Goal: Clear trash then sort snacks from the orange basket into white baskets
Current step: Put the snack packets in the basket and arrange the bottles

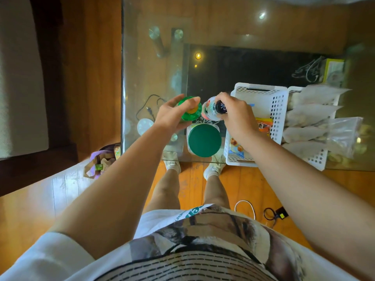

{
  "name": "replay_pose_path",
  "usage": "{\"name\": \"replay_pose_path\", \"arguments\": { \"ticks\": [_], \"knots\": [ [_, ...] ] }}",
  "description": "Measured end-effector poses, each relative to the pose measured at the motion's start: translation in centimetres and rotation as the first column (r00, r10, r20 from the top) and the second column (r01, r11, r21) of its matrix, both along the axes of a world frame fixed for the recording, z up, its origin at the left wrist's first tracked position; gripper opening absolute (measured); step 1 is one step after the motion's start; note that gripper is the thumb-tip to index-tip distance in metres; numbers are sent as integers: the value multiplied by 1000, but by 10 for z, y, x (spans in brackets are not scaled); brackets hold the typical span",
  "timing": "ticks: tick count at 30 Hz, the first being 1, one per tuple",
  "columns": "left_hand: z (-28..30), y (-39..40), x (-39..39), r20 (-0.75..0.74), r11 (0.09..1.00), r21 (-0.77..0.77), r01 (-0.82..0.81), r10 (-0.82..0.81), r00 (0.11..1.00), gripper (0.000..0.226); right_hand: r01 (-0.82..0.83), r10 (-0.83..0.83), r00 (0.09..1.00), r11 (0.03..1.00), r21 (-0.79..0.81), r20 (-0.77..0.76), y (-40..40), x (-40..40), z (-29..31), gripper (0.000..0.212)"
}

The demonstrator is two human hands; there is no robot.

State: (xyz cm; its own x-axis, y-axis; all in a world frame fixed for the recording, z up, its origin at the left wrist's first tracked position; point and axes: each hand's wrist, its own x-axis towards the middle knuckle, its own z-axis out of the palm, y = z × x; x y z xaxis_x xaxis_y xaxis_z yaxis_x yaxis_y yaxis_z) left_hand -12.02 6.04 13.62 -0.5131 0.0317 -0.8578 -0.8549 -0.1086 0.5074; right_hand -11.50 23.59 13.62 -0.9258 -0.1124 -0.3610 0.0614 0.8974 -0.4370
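Observation:
My left hand (172, 114) grips a green bottle (189, 109) with a yellow cap, upright on the glass table (154, 82). My right hand (235, 116) holds a clear bottle (211, 108) with a dark cap and a red-and-white label, right beside the green one. Just in front of both stands a clear jar with a dark green lid (204, 139). A white basket (280, 110) to the right holds an orange snack packet (263, 124) and other packets. A second white basket (318, 159) beside it is full of clear bagged snacks (312, 116). No orange basket shows.
A trash bin with a purple liner (101, 161) holding wrappers stands on the wood floor left of the table. A dark lower shelf (253, 67) shows through the glass. Cables (150, 108) lie under the table, more cables (272, 213) by my feet.

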Motion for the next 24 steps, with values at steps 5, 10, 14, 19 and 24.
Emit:
{"name": "replay_pose_path", "arguments": {
  "ticks": [5,10,14,19,24],
  "knots": [
    [1,9,-6,-6,998,-13,64,-65,998,63,19,-19,1000,1000,-2,12,-1,5,2,34],
    [3,12,-9,-9,994,-13,105,-105,994,65,47,-47,999,999,-7,-3,2,8,2,33],
    [5,13,-9,-2,993,-11,122,-122,993,66,46,-46,999,999,2,1,3,7,3,33],
    [6,14,-7,1,990,-15,143,-143,990,66,44,-44,999,999,-16,11,5,6,3,35],
    [5,11,-8,38,964,-96,247,-244,969,65,183,-176,982,976,-118,71,7,9,-4,48]
  ]
}}
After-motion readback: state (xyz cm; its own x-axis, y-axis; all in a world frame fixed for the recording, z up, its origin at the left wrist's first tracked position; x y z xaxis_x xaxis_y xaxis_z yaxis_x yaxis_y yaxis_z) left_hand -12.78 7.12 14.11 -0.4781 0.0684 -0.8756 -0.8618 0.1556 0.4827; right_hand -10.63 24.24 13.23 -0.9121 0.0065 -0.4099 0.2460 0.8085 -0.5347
